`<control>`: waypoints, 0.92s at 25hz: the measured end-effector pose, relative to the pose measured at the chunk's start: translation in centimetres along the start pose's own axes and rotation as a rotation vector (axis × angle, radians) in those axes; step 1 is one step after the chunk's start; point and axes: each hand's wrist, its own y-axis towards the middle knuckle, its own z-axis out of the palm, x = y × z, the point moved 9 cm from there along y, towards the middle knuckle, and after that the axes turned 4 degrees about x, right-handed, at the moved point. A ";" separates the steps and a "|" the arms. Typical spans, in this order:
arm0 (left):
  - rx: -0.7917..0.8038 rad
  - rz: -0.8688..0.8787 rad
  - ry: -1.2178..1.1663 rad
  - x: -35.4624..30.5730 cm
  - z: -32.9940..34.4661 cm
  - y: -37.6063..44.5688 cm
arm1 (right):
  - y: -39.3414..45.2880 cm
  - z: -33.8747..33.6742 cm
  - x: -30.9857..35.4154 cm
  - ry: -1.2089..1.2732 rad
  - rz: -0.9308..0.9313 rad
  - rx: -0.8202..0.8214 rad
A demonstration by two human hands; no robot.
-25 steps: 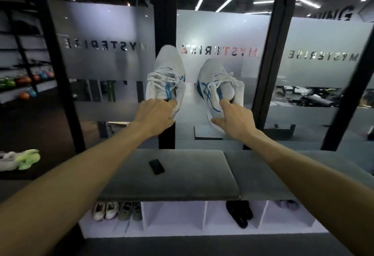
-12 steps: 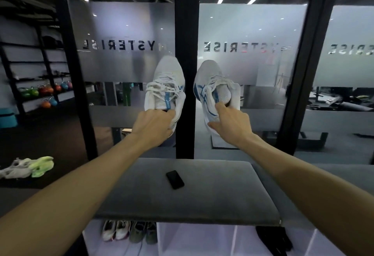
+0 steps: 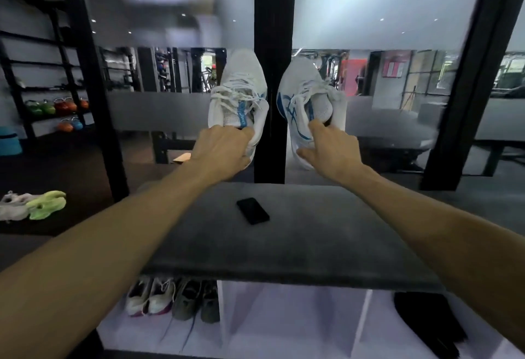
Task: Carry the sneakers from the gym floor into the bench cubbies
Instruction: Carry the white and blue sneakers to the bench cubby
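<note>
- The left hand (image 3: 220,150) is closed around the heel end of a white mesh sneaker with white laces and a blue tongue stripe (image 3: 238,97), held in the air with its toe pointing up and away.
- The right hand (image 3: 331,151) holds a second white sneaker with blue side stripes (image 3: 305,103): fingers tucked into the heel opening, thumb spread along its side, toe also pointing up.
- Both sneakers hang side by side, close but apart, above the far edge of a grey padded bench seat (image 3: 312,242), in front of a black post (image 3: 271,46) and frosted glass panels.
- A black phone (image 3: 252,211) lies flat on the seat, near its far edge and left of middle.
- Under the seat are white cubbies (image 3: 284,327). The left one holds a pale pair of shoes (image 3: 150,296) beside a dark olive pair (image 3: 196,300); the middle one shows no shoes; the right one holds something black (image 3: 423,321), too dark to make out.
- On the dark gym floor at the left edge lie a neon green shoe (image 3: 47,204) and a grey-white shoe (image 3: 12,205), touching.
- Coloured kettlebells (image 3: 55,107) sit on black shelving behind them.
</note>
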 end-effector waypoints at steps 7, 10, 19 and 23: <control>0.136 0.006 -0.097 -3.5 11.0 -11.6 | -12.1 11.0 2.1 0.013 0.054 0.144; 0.157 0.012 -0.129 -5.5 13.4 -17.1 | -18.5 14.1 3.3 0.020 0.081 0.189; 0.298 0.073 -0.192 -13.8 19.8 -32.0 | -36.0 20.8 4.8 0.044 0.151 0.335; 0.359 0.086 -0.196 -16.9 23.8 -35.7 | -40.9 24.5 4.1 0.045 0.177 0.420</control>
